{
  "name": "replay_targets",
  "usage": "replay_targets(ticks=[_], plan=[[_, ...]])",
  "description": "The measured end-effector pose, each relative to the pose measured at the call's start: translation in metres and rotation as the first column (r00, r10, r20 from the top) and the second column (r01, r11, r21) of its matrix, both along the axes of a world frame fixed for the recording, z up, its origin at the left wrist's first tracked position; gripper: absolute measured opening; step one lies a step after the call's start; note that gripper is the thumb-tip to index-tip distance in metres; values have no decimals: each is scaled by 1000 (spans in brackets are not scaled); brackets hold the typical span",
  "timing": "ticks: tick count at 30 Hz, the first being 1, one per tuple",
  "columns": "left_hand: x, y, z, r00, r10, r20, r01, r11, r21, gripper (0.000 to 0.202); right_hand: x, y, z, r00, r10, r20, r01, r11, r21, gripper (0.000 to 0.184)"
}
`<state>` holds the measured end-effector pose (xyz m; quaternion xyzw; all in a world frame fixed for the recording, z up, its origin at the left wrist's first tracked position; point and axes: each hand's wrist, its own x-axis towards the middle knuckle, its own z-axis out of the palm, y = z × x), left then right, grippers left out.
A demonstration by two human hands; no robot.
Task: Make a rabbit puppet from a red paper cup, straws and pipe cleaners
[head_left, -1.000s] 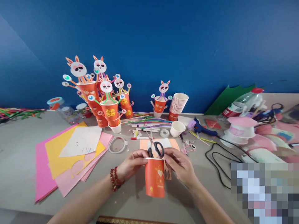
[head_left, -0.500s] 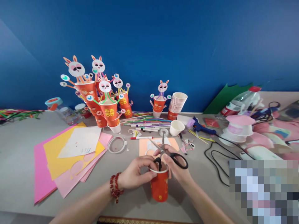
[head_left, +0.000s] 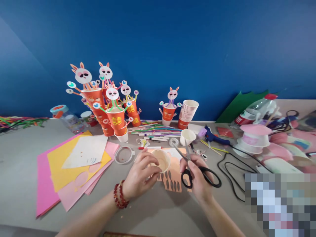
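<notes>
My left hand (head_left: pixel 144 171) grips a paper cup (head_left: pixel 163 160) by its near left rim. The cup is tipped so that its round mouth and pale inside face me; its outer side is hidden. In my right hand (head_left: pixel 199 176) is a pair of scissors (head_left: pixel 189 159) with black handles, the blades apart and pointing away from me. Below and behind the cup lies a peach sheet of paper (head_left: pixel 175 171) with leaf-shaped holes along its near edge.
Cups with paper rabbit heads (head_left: pixel 116 118) stand at the back left. A cup stack (head_left: pixel 189 112), a white cup (head_left: pixel 187 135) and a blue glue gun (head_left: pixel 216 136) are behind my right hand. Coloured paper (head_left: pixel 46 184) and a tape roll (head_left: pixel 123 155) lie left.
The red cup, upright near me before, is now tipped and farther forward in my left hand. My right hand has moved right with the scissors, away from the cup's rim.
</notes>
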<state>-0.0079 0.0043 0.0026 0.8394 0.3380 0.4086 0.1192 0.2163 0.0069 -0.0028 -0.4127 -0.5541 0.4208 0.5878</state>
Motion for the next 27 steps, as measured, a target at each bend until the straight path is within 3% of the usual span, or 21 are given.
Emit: replay_targets(ticks=[6, 11, 18, 27], plan=[[-1, 2, -3, 1000, -1, -27, 1, 1000, 13, 20, -10, -6, 2, 980, 183, 79, -179, 982, -63, 25], [-2, 7, -3, 1000, 3, 25, -3, 1000, -15, 15, -15, -6, 7, 957, 237, 165, -227, 971, -78, 24], [-1, 9, -5, 992, -21, 127, 28, 998, -53, 14, -22, -8, 2, 927, 341, 157, -319, 936, -147, 30], [-3, 10, -4, 964, 76, 253, -16, 972, -233, 6, -16, -15, -2, 955, 254, 152, -244, 966, -82, 33]])
